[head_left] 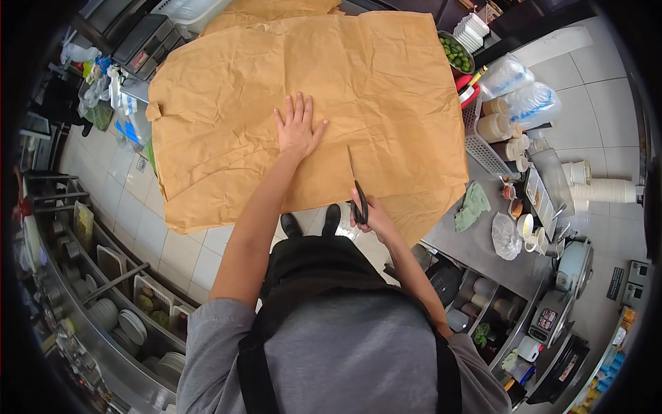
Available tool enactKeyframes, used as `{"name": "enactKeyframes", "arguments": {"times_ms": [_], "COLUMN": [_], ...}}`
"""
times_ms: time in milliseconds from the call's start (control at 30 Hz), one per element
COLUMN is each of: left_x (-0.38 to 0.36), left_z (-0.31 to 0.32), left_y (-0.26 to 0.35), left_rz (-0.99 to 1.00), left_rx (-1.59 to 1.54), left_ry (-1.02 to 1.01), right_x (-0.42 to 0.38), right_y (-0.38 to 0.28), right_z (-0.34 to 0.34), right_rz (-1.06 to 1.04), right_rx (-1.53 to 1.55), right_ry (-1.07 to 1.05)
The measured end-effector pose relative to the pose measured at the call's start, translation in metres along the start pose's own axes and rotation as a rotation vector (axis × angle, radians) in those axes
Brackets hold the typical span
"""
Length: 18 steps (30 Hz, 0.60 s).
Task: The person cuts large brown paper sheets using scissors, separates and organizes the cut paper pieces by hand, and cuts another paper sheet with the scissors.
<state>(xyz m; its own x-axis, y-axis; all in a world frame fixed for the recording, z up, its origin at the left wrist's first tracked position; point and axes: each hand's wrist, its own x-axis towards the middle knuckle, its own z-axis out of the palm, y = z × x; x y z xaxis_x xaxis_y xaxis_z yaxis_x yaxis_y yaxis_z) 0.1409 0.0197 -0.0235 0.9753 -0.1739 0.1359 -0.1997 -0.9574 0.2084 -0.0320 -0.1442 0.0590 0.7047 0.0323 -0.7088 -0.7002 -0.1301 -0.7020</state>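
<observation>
A large sheet of creased brown paper point(227, 90) is spread before me and hangs over the near edge. My left hand point(298, 129) lies flat on it near the middle, fingers spread. In my right hand point(373, 216) is a pair of black-handled scissors point(360, 196), fingers wrapped round the handles. The blades point away from me over the paper's near part, right of my left hand. Whether the blades are apart cannot be made out. More brown paper point(276, 8) shows at the far edge.
To the right, a steel counter point(483, 238) carries a green cloth point(473, 207), a grey basket point(486, 152), a knotted plastic bag point(507, 234) and several tubs. A bowl of green fruit point(455, 54) stands at the far right. Shelves with stacked plates point(132, 326) are at left.
</observation>
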Motion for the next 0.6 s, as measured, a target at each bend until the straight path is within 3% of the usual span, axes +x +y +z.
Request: {"name": "enactKeyframes", "arguments": {"times_ms": [600], "left_x": [0.0], "left_z": [0.003], "left_y": [-0.003], "left_rz": [0.014], "left_rx": [-0.035], "left_ry": [0.024], "right_x": [0.02], "right_y": [-0.015], "right_z": [0.0], "right_rz": [-0.003], "right_rx": [-0.073], "right_ry": [0.04]}}
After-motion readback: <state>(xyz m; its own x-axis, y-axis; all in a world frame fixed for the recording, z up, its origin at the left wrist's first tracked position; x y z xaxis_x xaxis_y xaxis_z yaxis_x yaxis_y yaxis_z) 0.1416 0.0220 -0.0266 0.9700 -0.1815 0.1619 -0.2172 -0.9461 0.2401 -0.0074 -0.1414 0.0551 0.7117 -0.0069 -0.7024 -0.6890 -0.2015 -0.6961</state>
